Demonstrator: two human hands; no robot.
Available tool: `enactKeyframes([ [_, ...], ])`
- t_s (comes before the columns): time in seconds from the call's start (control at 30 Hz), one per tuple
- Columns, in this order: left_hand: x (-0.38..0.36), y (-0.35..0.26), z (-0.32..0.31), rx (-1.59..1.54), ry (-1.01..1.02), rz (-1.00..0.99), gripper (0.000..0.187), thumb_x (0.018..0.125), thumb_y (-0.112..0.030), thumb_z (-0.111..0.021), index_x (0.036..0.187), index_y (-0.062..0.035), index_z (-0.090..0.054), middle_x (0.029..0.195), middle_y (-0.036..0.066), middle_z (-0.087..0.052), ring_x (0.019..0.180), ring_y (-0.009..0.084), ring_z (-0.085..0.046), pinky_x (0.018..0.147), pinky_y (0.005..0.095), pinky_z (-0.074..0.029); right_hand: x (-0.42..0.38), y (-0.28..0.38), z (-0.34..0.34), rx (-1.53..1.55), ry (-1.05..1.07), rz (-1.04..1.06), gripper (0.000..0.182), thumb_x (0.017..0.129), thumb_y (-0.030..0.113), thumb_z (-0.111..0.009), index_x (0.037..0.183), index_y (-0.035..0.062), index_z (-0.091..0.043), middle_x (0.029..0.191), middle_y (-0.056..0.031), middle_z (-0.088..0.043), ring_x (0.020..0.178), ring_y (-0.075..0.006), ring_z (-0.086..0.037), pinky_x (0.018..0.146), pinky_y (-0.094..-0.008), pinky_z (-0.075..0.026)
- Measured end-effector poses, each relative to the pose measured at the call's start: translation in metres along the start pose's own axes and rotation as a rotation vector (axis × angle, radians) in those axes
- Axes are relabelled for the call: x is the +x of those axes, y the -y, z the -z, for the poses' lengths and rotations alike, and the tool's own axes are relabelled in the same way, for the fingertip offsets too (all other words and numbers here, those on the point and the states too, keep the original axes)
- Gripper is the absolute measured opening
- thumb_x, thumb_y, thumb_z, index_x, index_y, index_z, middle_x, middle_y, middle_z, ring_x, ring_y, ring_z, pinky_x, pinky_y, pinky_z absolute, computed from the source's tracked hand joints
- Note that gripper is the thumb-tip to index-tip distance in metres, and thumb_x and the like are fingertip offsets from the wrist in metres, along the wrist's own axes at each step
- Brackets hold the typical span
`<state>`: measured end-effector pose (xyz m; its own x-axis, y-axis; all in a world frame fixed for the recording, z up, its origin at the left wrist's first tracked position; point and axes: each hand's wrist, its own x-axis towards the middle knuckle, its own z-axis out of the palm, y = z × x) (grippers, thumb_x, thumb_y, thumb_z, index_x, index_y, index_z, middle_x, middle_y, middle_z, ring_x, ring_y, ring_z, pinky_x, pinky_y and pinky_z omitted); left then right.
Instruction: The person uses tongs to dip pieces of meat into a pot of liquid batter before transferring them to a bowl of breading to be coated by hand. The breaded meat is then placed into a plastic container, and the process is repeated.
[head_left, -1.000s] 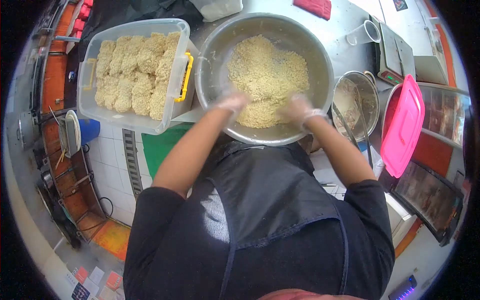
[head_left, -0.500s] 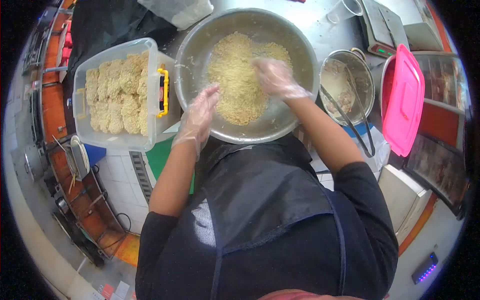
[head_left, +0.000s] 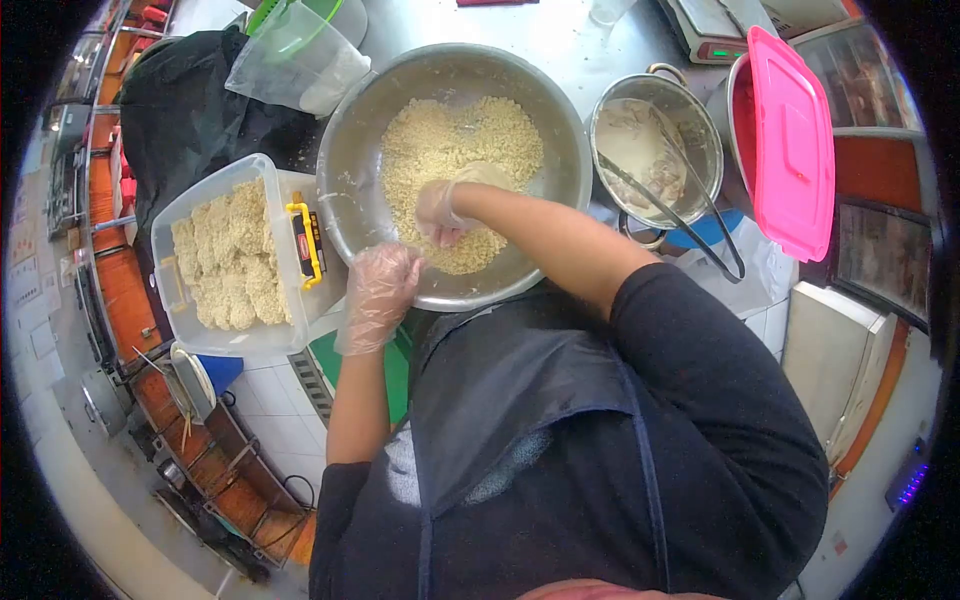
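A large metal bowl (head_left: pixel 345 150) holds pale yellow crumbs (head_left: pixel 500 130). My right hand (head_left: pixel 450 208), in a clear plastic glove, is down in the crumbs near the middle of the bowl; its fingers are curled, and what they hold is hidden. At the bowl's lower left rim, my left hand (head_left: pixel 382 285), gloved too, has its fingers closed, with their contents not visible. To the left, a clear plastic tub (head_left: pixel 300 340) with a yellow clasp holds rows of crumb-coated pieces (head_left: pixel 235 260).
A metal pot (head_left: pixel 712 130) with whitish liquid and tongs (head_left: pixel 715 215) stands right of the bowl. Beyond it are a pink lid (head_left: pixel 795 150) on a container and a scale (head_left: pixel 700 25). A plastic bag (head_left: pixel 300 60) lies at the upper left.
My right hand has moved down and left through the crumbs. My left hand has gone from spread to closed at the rim. The view has shifted, and the crumb pile has a different shape.
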<state>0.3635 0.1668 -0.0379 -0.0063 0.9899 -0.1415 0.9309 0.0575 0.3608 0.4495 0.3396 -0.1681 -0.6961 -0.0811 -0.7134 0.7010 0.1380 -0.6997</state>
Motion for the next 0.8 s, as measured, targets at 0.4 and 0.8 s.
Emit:
enactKeyframes([
  [0.4,-0.009,0.015,-0.024,0.516,-0.299,-0.266,0.025,0.086,-0.026,-0.067,0.065,-0.0161,-0.056,0.062,0.007,-0.053,0.06,0.028,-0.055,0.062,0.0451,-0.042,0.015,-0.086,0.032,0.023,-0.258,-0.071,0.015,0.088,0.016,-0.065,0.085,0.0062,-0.076,0.079,-0.0111,-0.074,0.067,-0.0202,-0.07,0.061,-0.0368,-0.055],
  [0.8,0.015,0.027,-0.012,0.017,-0.395,-0.124,0.032,0.093,-0.031,-0.06,0.068,-0.0106,-0.058,0.067,0.012,-0.058,0.071,0.0347,-0.06,0.071,0.0474,-0.046,-0.059,-0.027,0.06,-0.892,-0.434,0.035,0.061,0.082,0.047,-0.073,0.129,0.0079,-0.069,0.132,-0.019,-0.066,0.123,-0.0355,-0.061,0.104,-0.0452,-0.048],
])
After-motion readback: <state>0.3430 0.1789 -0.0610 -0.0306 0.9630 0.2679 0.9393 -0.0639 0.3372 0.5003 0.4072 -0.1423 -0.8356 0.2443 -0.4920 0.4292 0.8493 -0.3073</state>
